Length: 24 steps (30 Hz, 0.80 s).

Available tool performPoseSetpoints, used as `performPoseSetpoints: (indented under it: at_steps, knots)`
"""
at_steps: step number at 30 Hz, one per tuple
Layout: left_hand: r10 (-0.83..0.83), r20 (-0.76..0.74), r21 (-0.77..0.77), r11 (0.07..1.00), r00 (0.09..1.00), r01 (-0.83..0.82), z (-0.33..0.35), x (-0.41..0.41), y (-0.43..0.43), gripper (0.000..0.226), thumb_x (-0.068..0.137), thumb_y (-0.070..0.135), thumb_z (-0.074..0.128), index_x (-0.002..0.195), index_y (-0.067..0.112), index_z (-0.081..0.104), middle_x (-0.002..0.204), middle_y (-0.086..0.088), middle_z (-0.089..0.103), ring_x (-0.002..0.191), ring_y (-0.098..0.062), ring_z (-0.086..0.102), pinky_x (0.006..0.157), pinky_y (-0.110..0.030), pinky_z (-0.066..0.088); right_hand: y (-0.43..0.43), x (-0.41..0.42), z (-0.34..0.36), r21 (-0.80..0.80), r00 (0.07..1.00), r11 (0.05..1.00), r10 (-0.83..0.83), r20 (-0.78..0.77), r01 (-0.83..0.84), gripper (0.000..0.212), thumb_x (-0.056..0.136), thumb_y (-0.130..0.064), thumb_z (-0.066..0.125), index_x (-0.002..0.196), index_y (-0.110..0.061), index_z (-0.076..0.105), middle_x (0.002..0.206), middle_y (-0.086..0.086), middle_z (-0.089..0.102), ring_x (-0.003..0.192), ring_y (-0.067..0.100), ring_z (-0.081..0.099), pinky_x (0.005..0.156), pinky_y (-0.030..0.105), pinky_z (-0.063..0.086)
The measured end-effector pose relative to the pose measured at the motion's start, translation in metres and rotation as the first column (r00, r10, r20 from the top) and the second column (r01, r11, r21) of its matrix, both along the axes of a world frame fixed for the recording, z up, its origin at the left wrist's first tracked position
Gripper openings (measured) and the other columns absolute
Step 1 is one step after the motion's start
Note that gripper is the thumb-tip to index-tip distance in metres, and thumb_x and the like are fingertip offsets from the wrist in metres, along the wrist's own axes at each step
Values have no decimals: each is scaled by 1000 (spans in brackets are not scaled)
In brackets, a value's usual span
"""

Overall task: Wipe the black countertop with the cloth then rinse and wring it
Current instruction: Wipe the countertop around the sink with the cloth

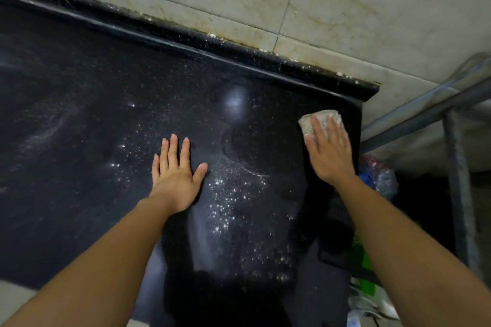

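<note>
The black countertop (93,141) fills most of the view, wet and speckled with white grains and smears. A folded pale cloth (318,121) lies near the counter's far right corner. My right hand (329,151) presses flat on the cloth with straight fingers, covering its near half. My left hand (176,170) rests flat on the counter's middle, fingers spread, holding nothing.
A raised black back ledge (239,53) runs along the stained tiled wall (345,8). Past the counter's right edge stands a grey metal frame (457,162), with plastic bags (380,178) and green items (366,273) below it.
</note>
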State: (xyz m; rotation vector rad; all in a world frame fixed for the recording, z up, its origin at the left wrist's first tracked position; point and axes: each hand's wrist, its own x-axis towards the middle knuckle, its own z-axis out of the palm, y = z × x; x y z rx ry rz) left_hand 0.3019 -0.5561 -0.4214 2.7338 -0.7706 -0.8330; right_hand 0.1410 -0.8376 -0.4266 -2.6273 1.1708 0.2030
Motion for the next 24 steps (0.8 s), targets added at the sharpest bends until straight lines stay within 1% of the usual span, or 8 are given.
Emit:
performPoseSetpoints:
  at_steps: [3,5,8,10,15,18,21,24]
  knots:
    - [20,-59,-26,999,998,-22,6,1,1,70,97,54,21,150,23,-13,154,0,-29,139,-15,-31,114,-36,-17,14,-31,1,7,1000,1000,-22,-15,22,55,102,-47,22,153,-34,4,162,7,-5,148,23,-8,118,37,-6]
    - [46,-76,-79,996,996,-52,12,-9,7,68,97,54,19,150,24,-11,155,-1,-26,140,-14,-29,114,-34,-17,26,-46,1,13,999,999,-32,-27,32,56,102,-48,21,153,-34,2,161,7,-7,148,23,-10,118,37,-7]
    - [31,20,-197,980,999,-27,17,-50,28,65,98,49,20,151,22,-9,157,-3,-20,141,-15,-25,113,-31,-17,46,-67,3,21,999,999,-24,-42,25,57,102,-48,20,153,-33,0,161,8,-8,148,23,-10,118,37,-8]
    - [19,52,-242,970,998,-5,15,-83,49,65,99,47,21,151,20,-7,158,-3,-16,143,-15,-22,114,-31,-16,63,-82,4,24,999,1000,-18,-38,19,57,102,-47,20,153,-32,-1,161,9,-8,148,23,-10,118,37,-8]
    - [-35,119,-165,985,992,54,2,-137,104,66,98,46,19,150,17,-9,158,-4,-17,137,-10,-28,113,-32,-16,112,-121,5,45,999,999,23,-34,-21,57,102,-45,20,152,-32,-3,161,9,-8,148,22,-11,117,37,-11]
    - [-6,160,-141,990,987,29,0,-147,130,66,98,46,18,150,14,-9,157,-5,-18,139,-14,-27,114,-33,-15,148,-148,7,43,998,998,43,-33,-42,56,102,-45,16,153,-30,-3,161,9,-7,147,22,-12,115,34,-14]
    - [10,202,-130,991,979,16,-1,-148,149,68,98,45,21,150,10,-5,158,-9,-15,143,-19,-21,114,-35,-13,179,-170,6,46,997,998,54,-46,-52,62,95,-55,4,152,-32,-4,161,8,-7,147,21,-14,116,33,-14]
    - [20,165,-95,995,986,-4,-3,-146,163,70,97,48,18,150,10,-6,157,-9,-17,144,-21,-20,116,-36,-12,210,-191,4,27,999,999,40,-30,-39,72,86,-59,-6,152,-32,-3,161,8,-4,148,22,-12,118,34,-12]
